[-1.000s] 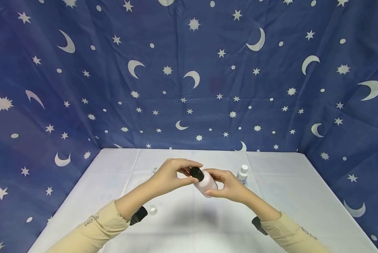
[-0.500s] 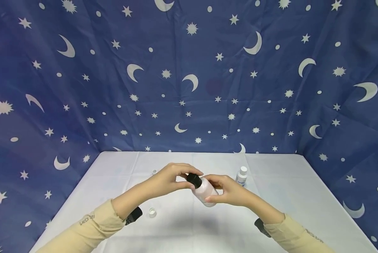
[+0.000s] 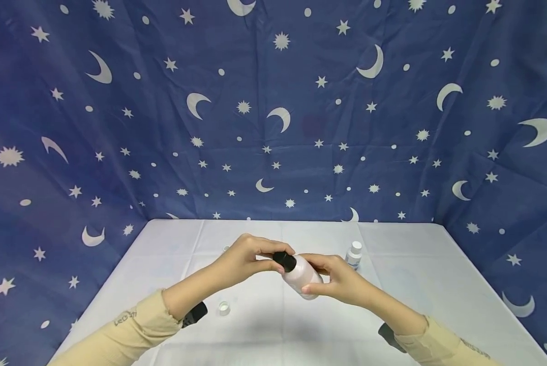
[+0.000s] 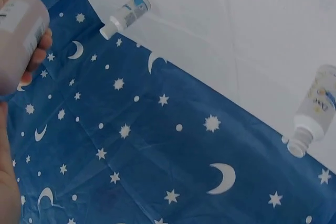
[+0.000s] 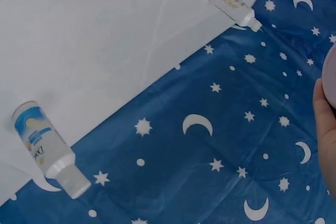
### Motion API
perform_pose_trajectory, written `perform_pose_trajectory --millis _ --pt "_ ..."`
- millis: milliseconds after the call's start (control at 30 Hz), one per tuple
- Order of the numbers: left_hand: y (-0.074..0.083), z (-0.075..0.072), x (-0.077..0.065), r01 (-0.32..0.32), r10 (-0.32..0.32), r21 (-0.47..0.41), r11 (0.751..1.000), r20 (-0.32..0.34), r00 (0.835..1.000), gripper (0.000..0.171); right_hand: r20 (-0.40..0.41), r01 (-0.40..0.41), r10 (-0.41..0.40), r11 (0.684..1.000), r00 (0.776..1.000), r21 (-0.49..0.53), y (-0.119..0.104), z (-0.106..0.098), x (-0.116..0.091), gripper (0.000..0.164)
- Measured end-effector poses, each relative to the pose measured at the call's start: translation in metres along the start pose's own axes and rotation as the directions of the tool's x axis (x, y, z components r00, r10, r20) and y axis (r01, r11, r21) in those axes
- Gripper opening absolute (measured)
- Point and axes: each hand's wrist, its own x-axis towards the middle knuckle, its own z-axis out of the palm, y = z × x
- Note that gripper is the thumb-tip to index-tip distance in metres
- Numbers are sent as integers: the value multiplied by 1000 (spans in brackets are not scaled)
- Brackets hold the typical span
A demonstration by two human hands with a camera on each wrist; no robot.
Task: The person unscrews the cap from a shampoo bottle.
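A pink bottle (image 3: pixel 302 278) with a black cap (image 3: pixel 284 261) is held above the table, tilted with its cap toward the upper left. My left hand (image 3: pixel 243 259) pinches the cap between thumb and fingers. The bottle's body is gripped by my right hand (image 3: pixel 339 279), thumb in front and fingers behind. In the left wrist view the pink bottle (image 4: pixel 22 40) shows a label. In the right wrist view only its edge (image 5: pixel 329 77) appears, beside part of a hand (image 5: pixel 326 140).
Behind my right hand stands a white-capped bottle (image 3: pixel 354 255). An uncapped white bottle (image 4: pixel 315 103) stands at the back left, mostly hidden by my left hand in the head view. A loose white cap (image 3: pixel 223 308) lies on the white table (image 3: pixel 337 340). Blue star-patterned cloth (image 3: pixel 273 127) surrounds it.
Both hands have come slightly lower with the pink bottle, and my right hand has shifted a little to the right. The left hand now covers more of the back-left bottle. The head view has shifted slightly.
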Motion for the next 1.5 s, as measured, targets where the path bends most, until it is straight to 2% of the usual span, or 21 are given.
perform_pose_trajectory --millis 133,233,467,667,767,867,933,1000,1067,1167,1267,1333,1400,1500 --pt "3 6 -1 72 -79 -112 991 -65 995 32 -22 -2 1 1000 1000 -7 -3 2 -3 47" --pt "6 12 -3 135 -154 -159 978 -110 982 33 -54 -12 10 999 998 -36 -4 3 -3 46" --pt "-2 24 -4 238 -252 -84 968 -259 933 36 -170 -36 16 992 985 -119 2 13 4 45" --pt "-8 30 2 319 -332 -90 943 -257 907 31 -208 -60 37 993 977 -106 14 16 4 48" --pt "-11 33 1 363 -384 -127 923 -260 886 30 -207 -70 48 993 977 -98 21 16 6 50" --pt "-13 35 -3 396 -422 -145 907 -277 863 38 -193 -81 65 994 979 -77 26 17 8 53" --pt "-16 34 -4 403 -429 -147 903 -286 857 46 -186 -82 68 994 980 -69 28 19 8 54" --pt "-17 33 -6 395 -420 -143 908 -287 861 49 -192 -76 61 994 980 -72 29 19 7 54" --pt "-19 30 -7 364 -388 -137 921 -283 877 49 -206 -65 48 995 977 -77 30 20 7 54" --pt "-20 27 -9 282 -298 -98 954 -272 915 45 -226 -59 38 995 973 -86 32 21 6 54" --pt "-21 24 -12 182 -171 20 983 -251 953 43 -230 -64 42 994 972 -88 33 20 5 55" --pt "-22 22 -14 126 -99 106 986 -231 968 41 -226 -68 46 994 973 -90 33 20 5 56" --pt "-22 21 -16 85 -47 174 981 -213 976 37 -224 -72 49 993 973 -95 33 20 4 56" --pt "-23 20 -17 55 -14 214 975 -189 982 36 -230 -68 44 993 972 -98 32 19 4 56"
